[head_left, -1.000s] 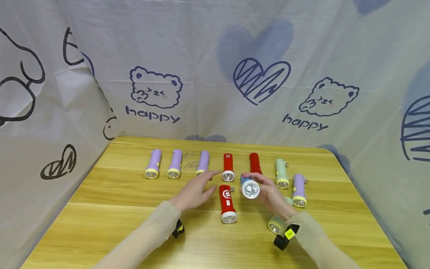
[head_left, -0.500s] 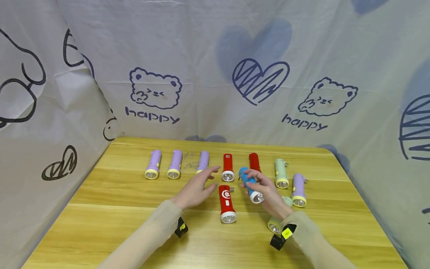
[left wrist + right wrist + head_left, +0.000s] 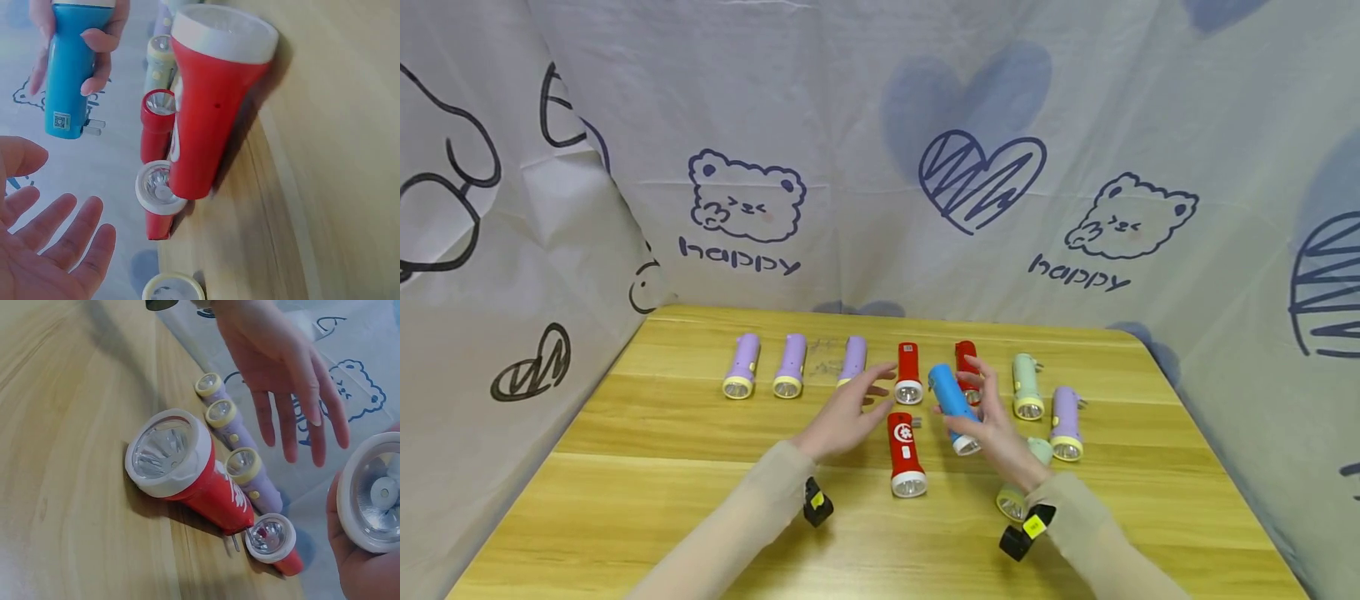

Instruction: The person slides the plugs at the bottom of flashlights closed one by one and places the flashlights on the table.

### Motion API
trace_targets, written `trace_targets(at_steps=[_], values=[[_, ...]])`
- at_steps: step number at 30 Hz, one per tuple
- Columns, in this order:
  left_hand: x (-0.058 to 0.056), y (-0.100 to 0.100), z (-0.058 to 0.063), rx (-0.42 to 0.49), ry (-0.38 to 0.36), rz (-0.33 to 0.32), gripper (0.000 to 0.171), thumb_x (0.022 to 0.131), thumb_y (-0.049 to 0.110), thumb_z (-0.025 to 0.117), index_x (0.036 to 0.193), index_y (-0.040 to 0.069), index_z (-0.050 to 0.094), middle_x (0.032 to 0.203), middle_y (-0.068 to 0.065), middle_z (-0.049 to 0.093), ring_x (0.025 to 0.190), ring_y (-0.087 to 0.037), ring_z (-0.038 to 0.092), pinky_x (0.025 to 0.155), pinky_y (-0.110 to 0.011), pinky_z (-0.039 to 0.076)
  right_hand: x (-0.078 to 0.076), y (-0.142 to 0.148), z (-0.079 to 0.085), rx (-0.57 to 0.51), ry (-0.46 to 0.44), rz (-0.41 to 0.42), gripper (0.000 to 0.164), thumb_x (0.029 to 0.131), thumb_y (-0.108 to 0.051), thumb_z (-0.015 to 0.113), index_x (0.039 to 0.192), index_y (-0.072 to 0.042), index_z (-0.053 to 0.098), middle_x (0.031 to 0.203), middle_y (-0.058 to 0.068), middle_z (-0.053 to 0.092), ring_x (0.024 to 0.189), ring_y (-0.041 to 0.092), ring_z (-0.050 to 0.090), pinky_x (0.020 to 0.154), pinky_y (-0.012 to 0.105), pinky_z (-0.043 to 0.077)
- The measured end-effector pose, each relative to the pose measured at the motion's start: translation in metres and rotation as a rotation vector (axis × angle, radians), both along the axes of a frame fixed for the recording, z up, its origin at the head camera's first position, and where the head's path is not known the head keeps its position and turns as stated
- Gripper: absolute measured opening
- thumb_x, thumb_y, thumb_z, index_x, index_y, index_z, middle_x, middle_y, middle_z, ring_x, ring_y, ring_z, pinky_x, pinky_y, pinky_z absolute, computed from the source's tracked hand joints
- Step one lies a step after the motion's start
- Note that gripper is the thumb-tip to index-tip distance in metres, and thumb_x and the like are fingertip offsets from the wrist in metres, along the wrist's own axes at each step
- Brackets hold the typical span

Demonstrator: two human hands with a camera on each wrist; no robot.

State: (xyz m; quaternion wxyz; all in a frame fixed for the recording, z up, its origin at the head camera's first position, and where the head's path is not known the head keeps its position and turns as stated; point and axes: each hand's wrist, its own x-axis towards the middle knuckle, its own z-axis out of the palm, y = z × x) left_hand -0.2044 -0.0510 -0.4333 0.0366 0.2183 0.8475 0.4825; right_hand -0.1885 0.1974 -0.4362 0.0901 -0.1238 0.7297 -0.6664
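Observation:
My right hand [image 3: 1003,442] holds a blue flashlight [image 3: 950,392] with a white head, raised above the table. Its thumb and fingers lie round the body, and the white head points down toward me. Two metal plug prongs [image 3: 95,127] stick out near its tail in the left wrist view. Palm inward, my left hand [image 3: 841,419] hovers to the left with fingers spread and relaxed, touching nothing. Between the hands lies a red flashlight [image 3: 904,442] with a white head, a white flower mark and prongs out. Behind it are another red flashlight [image 3: 908,364] and a third red one [image 3: 966,354], partly hidden by the right fingers.
Purple flashlights [image 3: 792,360] with yellow heads line the back left. To the right lie a pale green flashlight [image 3: 1026,379] and a purple one [image 3: 1066,417]. More pale green [image 3: 1040,451] shows partly behind the right wrist. Printed cloth [image 3: 865,167] encloses the wooden table [image 3: 647,500].
The blue flashlight has swung in the right hand from lens toward the camera to body in view, tail pointing up and away. The left hand has shifted slightly right.

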Motion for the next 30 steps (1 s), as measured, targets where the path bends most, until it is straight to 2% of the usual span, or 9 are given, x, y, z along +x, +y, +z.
trace_targets(at_steps=[3,7,11,16,19,23,30], values=[[-0.003,0.001,0.001,0.069,-0.024,-0.001,0.053,0.102,0.013,0.056,0.153,0.012,0.04,0.151,-0.015,0.051,0.126,-0.034,0.06,0.11,-0.048,0.049,0.003,-0.002,0.0,0.043,0.022,-0.047,0.081,0.09,-0.003,0.061,0.152,-0.015,0.01,0.151,0.023,0.025,0.122,0.048,0.055,0.089,0.031,0.054],[-0.006,0.002,0.002,0.136,-0.053,0.018,0.049,0.103,0.011,0.056,0.15,0.009,0.045,0.149,-0.015,0.052,0.126,-0.033,0.06,0.11,-0.047,0.049,0.006,-0.002,0.0,0.064,0.016,-0.088,0.072,0.091,-0.006,0.06,0.147,-0.01,0.015,0.143,0.026,0.036,0.103,0.028,0.056,0.081,0.029,0.055],[-0.007,0.001,0.005,0.152,-0.06,0.028,0.046,0.103,0.012,0.056,0.148,0.009,0.048,0.149,-0.014,0.053,0.128,-0.033,0.059,0.11,-0.048,0.049,0.006,-0.002,0.002,0.029,-0.014,-0.071,0.067,0.095,-0.009,0.059,0.147,-0.009,0.018,0.136,0.03,0.045,0.091,0.017,0.063,0.081,0.031,0.058],[-0.006,0.001,0.008,0.143,-0.049,0.022,0.043,0.103,0.013,0.055,0.145,0.006,0.051,0.147,-0.015,0.055,0.129,-0.034,0.059,0.11,-0.049,0.049,0.006,-0.003,0.004,-0.02,-0.064,-0.042,0.062,0.095,-0.009,0.062,0.144,-0.003,0.026,0.13,0.027,0.052,0.086,0.013,0.065,0.081,0.031,0.059],[-0.006,0.001,0.01,0.133,-0.048,0.026,0.041,0.103,0.015,0.055,0.143,0.007,0.054,0.145,-0.013,0.058,0.127,-0.033,0.06,0.108,-0.049,0.051,0.006,-0.002,0.005,-0.046,-0.077,-0.003,0.058,0.094,-0.007,0.064,0.14,0.001,0.03,0.123,0.02,0.057,0.084,0.014,0.066,0.081,0.031,0.06],[-0.006,0.002,0.012,0.162,-0.089,0.029,0.037,0.104,0.018,0.053,0.14,0.011,0.058,0.142,-0.01,0.061,0.125,-0.03,0.061,0.106,-0.049,0.051,0.005,0.0,0.004,-0.048,-0.068,0.065,0.052,0.096,-0.008,0.063,0.137,0.005,0.035,0.117,0.009,0.061,0.088,0.014,0.067,0.085,0.033,0.06],[-0.006,0.005,0.016,0.308,-0.188,-0.005,0.036,0.107,0.021,0.047,0.139,0.007,0.059,0.139,-0.015,0.062,0.126,-0.032,0.061,0.113,-0.048,0.047,0.005,0.0,0.001,-0.061,-0.047,0.201,0.049,0.098,-0.01,0.06,0.139,0.007,0.039,0.111,0.0,0.066,0.088,0.014,0.069,0.087,0.033,0.061]])
